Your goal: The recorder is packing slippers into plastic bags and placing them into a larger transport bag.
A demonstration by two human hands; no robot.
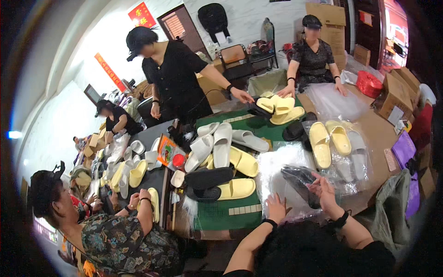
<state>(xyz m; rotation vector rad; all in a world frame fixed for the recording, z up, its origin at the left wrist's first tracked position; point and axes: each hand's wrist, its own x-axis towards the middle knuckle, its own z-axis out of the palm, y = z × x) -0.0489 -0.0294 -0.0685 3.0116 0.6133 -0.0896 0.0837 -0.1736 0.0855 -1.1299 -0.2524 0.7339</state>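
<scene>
My left hand [276, 207] lies flat on a stack of clear plastic bags [277, 168] at the near edge of the green table [221, 213], fingers spread. My right hand [324, 187] grips the end of a clear bag holding a black slipper [300, 177], just right of my left hand. Both wrists carry black bands. A pile of white, yellow and black slippers [221, 157] lies to the left of the bags. Bagged yellow and white slippers [330, 143] lie beyond my right hand.
A person in black [173, 76] stands across the table reaching toward yellow slippers [279, 108]. Another person [314, 57] stands at the far side by plastic sheets. A seated person in a floral shirt [124, 240] is at my left. Cardboard boxes [397, 92] line the right.
</scene>
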